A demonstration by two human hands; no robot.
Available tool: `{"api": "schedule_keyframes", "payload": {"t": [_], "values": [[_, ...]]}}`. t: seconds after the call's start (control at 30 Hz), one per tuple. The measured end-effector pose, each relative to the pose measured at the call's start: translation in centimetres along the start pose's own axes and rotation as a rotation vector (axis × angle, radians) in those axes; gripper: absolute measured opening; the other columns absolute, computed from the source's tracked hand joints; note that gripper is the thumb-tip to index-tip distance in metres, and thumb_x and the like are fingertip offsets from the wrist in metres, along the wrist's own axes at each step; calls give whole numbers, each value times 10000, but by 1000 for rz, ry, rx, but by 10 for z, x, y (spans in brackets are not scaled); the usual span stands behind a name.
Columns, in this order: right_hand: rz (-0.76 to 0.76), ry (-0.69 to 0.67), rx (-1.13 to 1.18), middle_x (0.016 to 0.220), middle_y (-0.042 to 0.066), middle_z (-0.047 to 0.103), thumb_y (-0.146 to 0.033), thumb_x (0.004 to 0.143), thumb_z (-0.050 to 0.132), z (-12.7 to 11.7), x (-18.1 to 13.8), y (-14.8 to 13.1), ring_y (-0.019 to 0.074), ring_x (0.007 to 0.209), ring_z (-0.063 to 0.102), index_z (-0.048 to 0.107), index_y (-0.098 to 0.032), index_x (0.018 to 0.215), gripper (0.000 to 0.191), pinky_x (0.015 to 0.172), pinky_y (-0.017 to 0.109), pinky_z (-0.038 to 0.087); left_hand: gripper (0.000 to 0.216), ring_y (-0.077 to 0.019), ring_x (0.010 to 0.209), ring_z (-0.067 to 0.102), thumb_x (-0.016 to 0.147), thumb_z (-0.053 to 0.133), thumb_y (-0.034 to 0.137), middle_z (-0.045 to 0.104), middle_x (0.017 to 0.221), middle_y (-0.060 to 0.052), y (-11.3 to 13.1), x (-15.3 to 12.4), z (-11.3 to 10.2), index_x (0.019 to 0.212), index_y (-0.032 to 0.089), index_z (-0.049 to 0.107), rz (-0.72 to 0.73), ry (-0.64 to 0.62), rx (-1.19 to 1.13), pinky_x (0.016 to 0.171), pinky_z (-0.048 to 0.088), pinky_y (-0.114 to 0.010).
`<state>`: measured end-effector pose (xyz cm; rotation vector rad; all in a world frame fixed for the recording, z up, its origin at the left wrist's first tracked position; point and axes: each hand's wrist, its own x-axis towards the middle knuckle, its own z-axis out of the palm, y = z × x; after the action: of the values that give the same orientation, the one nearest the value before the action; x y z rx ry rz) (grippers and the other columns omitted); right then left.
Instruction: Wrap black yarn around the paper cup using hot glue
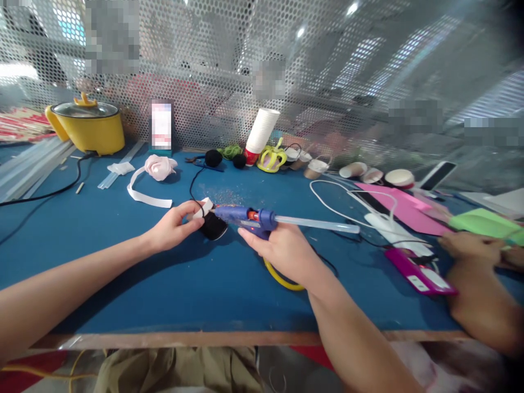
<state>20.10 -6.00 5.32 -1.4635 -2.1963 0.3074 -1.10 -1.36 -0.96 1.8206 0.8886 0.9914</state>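
Observation:
My right hand (282, 248) is wrapped round a blue hot glue gun (241, 215). A long translucent glue stick (319, 224) juts from its back end, toward the right. The nozzle points left, close to the fingers of my left hand (174, 226). Those fingers are closed, pinching a small white piece (206, 207) against a black, cup-like object (215, 226). A thin black cord (191, 188) rises from this spot toward a black ball (213, 158). Whether nozzle and white piece touch, I cannot tell. Under my right hand, a yellow ring-shaped thing (282, 278) is partly hidden.
A yellow electric pot (98, 128) stands back left beside loose glue sticks (33, 164). Behind are a white fabric roll (159, 167), a phone (161, 125) and stacked paper cups (262, 131). At right lie a purple power strip (421, 273), cables and another person's hand (470, 245).

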Motion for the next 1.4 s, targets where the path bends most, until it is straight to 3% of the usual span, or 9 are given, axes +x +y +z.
{"api": "schedule_keyframes", "payload": {"t": [0.43,0.87,1.4], "values": [[18,-31,37,690,22,655,-280,758,536,-2,0,-2,199,731,619,600,-217,695,110,648,279,457,166,-234,1091,477,798,492,316,549,1114,-113,-3,0,0,744,159,487,7,-16,-40,917,369,-331],[41,-16,134,635,8,652,-274,756,540,-5,1,0,194,687,623,643,-215,784,122,585,274,461,154,-257,1108,470,758,530,299,523,1184,-124,0,0,-1,706,161,485,-6,-16,-74,932,354,-361],[49,-25,150,575,-1,634,-274,753,544,-6,2,0,177,603,607,628,-215,727,106,549,264,455,113,-275,1137,454,745,528,246,518,1182,-125,-1,-2,-2,688,163,478,36,-29,-73,953,345,-387]]}}
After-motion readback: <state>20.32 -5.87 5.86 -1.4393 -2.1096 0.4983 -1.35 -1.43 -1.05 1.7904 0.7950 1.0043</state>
